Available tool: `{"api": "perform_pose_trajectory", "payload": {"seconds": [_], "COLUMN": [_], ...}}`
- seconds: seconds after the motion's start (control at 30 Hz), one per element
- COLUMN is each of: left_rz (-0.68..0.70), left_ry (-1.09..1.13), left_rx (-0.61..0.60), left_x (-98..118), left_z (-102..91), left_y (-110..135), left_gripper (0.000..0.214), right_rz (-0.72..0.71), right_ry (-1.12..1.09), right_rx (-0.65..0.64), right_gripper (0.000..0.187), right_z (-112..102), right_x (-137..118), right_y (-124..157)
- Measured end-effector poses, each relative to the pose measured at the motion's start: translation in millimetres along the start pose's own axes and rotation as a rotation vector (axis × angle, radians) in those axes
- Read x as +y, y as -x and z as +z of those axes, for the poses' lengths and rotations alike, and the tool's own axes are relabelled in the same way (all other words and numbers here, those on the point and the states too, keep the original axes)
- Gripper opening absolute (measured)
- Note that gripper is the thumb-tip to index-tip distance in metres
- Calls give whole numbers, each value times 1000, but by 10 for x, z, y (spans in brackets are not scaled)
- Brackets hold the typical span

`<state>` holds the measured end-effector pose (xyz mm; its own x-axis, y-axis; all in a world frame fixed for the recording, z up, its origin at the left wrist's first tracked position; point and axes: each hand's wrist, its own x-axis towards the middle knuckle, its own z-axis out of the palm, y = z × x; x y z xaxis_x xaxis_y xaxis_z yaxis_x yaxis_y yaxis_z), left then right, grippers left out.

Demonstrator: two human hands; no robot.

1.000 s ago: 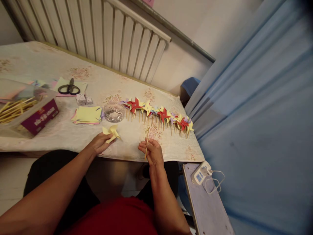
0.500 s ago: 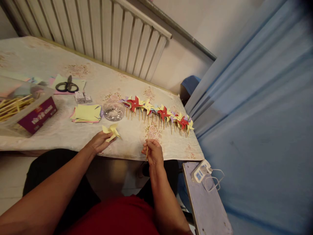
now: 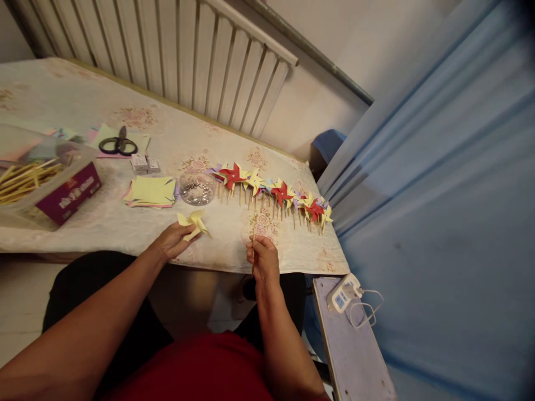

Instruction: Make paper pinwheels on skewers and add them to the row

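Observation:
Near the table's front edge, my left hand (image 3: 172, 240) pinches a yellow paper pinwheel (image 3: 194, 223) with folded blades. My right hand (image 3: 264, 257) is closed around a thin wooden stick (image 3: 253, 255), held roughly upright and apart from the pinwheel. Just beyond the left hand stands a round clear dish (image 3: 197, 189) of small shiny metal pieces. A stack of cut yellow paper sheets (image 3: 151, 191) lies to the dish's left. Finished pinwheels on sticks (image 3: 281, 193), red, yellow and purple, lie in an overlapping row to the right.
A plastic box (image 3: 81, 192) of wooden sticks stands at the left. Black-handled scissors (image 3: 118, 145) rest on paper, with small white boxes (image 3: 144, 164) nearby. A white power strip (image 3: 345, 292) sits on a bench (image 3: 355, 356) beside a blue curtain (image 3: 443, 223).
The view has shifted slightly, so the table things appear a little further right. Both hands keep their hold on the pinwheel and the stick; the stick looks slightly more upright.

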<state>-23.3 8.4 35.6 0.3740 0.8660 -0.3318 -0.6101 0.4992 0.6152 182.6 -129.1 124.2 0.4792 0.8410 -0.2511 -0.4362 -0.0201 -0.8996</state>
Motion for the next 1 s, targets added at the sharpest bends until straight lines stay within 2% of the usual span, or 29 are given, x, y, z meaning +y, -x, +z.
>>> {"api": "perform_pose_trajectory", "payload": {"seconds": [0.57,0.77,1.0], "left_rz": [-14,-10,-1], "left_ry": [-18,-23,-16], "left_rx": [77,78,36], "left_x": [19,28,9], "left_z": [47,79,21], "left_y": [21,40,2], "left_gripper": [33,32,34], "right_rz": [-56,-56,-62], "right_ry": [84,71,98], "right_rx": [5,23,21], "right_gripper": [21,19,21], "right_z": [-82,-87,-77], "right_x": [-40,-27,-49], "right_y": [38,29,37]}}
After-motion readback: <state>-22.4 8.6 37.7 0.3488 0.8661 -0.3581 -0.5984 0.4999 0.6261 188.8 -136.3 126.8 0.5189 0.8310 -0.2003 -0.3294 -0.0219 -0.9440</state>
